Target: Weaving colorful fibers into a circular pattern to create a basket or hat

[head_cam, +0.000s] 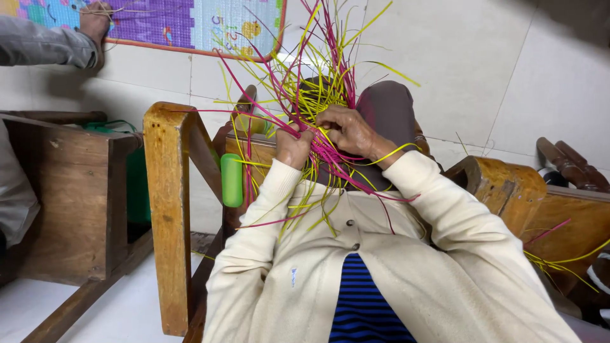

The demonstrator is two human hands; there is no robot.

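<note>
Barely started: left hand [293, 147] and right hand [349, 130] pinch strips [318, 76] at a small woven knot, long loose ends splayed everywhere unwoven.

Both hands are buried in a tangle of pink and yellow strips [318, 95] over the person's lap. The left hand [293, 147] is fisted around a bunch of strands, and the right hand [348, 130] pinches others just beside it. A wooden chair [168, 190] stands left of the strips, with a green tube [231, 180] against it. Far up-left of the strips, another person's hand [95, 20] touches a colourful mat [184, 22].
</note>
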